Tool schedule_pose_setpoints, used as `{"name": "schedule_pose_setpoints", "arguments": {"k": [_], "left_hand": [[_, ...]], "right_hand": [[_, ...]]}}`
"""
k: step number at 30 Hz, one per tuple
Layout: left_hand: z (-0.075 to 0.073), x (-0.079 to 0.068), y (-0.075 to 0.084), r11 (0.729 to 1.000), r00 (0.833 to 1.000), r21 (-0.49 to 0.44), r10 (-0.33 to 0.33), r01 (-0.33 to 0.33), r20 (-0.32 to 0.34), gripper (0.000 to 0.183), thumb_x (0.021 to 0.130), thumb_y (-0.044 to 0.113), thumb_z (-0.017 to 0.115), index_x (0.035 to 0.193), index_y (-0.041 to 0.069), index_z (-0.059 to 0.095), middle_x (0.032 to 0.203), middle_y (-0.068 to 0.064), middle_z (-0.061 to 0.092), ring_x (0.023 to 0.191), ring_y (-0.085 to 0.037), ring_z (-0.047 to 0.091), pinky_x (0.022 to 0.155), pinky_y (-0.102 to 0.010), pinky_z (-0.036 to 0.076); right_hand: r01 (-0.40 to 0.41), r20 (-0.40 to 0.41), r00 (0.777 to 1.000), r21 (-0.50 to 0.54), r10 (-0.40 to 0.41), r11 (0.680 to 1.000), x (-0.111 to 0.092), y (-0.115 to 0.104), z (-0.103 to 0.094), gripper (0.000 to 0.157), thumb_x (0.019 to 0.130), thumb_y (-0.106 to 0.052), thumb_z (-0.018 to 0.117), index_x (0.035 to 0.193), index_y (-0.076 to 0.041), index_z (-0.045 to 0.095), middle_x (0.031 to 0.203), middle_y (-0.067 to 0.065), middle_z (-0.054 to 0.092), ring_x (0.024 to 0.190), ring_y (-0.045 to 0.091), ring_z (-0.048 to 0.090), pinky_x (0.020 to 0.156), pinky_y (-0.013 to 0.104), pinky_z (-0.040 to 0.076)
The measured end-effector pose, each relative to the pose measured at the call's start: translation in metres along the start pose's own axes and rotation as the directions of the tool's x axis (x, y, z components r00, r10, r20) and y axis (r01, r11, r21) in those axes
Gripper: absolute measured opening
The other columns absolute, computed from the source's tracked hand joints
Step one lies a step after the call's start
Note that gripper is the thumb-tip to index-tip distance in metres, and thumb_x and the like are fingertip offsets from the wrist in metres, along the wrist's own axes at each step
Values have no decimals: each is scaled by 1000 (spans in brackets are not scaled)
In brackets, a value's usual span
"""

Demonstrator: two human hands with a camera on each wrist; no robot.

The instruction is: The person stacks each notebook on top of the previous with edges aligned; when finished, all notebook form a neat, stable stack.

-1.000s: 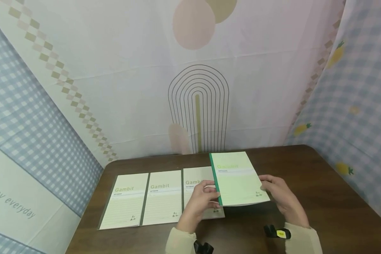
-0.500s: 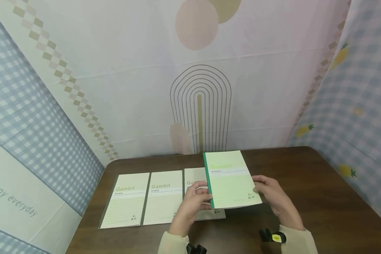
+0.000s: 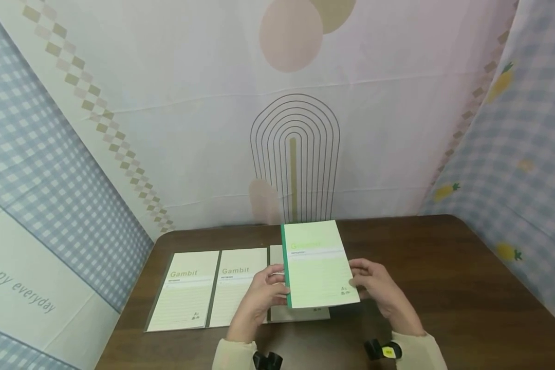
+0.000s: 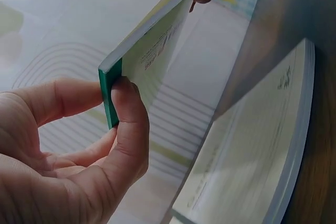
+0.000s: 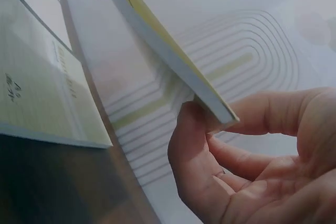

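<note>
A pale green notebook (image 3: 318, 267) with a green spine is held up above the table between both hands. My left hand (image 3: 260, 300) pinches its spine edge near the lower corner, and the left wrist view shows thumb and fingers on either face of the green spine (image 4: 107, 95). The opposite edge is pinched by my right hand (image 3: 383, 292), seen close up in the right wrist view with the white page edges (image 5: 173, 59). Beneath the raised notebook lies a third notebook (image 3: 300, 314), mostly covered from the head view. Left of it are two more, one at far left (image 3: 185, 293) and one in the middle (image 3: 233, 303).
The dark brown wooden table (image 3: 421, 267) carries the row of notebooks on its left half. A white patterned cloth (image 3: 203, 144) hangs behind it, with blue checked cloth (image 3: 527, 169) at the right side.
Both hands have carried the raised notebook leftward, so it now covers more of the third notebook. The grips look the same, and the head view has shifted slightly.
</note>
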State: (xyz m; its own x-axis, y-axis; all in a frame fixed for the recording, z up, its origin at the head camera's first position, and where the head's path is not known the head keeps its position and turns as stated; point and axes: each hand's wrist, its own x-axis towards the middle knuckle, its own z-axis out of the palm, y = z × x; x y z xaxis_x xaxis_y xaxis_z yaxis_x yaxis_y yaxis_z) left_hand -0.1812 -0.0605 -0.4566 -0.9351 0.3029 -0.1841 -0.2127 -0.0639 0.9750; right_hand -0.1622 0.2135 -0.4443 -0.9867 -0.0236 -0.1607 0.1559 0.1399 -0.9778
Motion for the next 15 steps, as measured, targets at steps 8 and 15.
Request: {"name": "schedule_pose_setpoints", "arguments": {"k": [8,15], "left_hand": [[-18,-1,-3,999,1000,42,-13,14,-22,55,89,-7,57,143,-9,44,101,-13,70,79,-18,68,66,-35,58],[-25,-1,-8,988,996,152,-30,43,-85,53,88,-5,59,140,-11,47,110,-17,64,82,-20,62,65,-35,56]], "right_hand": [[-16,32,999,48,14,999,4,9,17,44,91,5,55,134,13,50,105,16,68,86,26,68,72,44,58],[-54,-8,998,36,55,998,9,20,32,44,85,7,57,129,12,54,100,14,68,83,26,66,69,42,57]]}}
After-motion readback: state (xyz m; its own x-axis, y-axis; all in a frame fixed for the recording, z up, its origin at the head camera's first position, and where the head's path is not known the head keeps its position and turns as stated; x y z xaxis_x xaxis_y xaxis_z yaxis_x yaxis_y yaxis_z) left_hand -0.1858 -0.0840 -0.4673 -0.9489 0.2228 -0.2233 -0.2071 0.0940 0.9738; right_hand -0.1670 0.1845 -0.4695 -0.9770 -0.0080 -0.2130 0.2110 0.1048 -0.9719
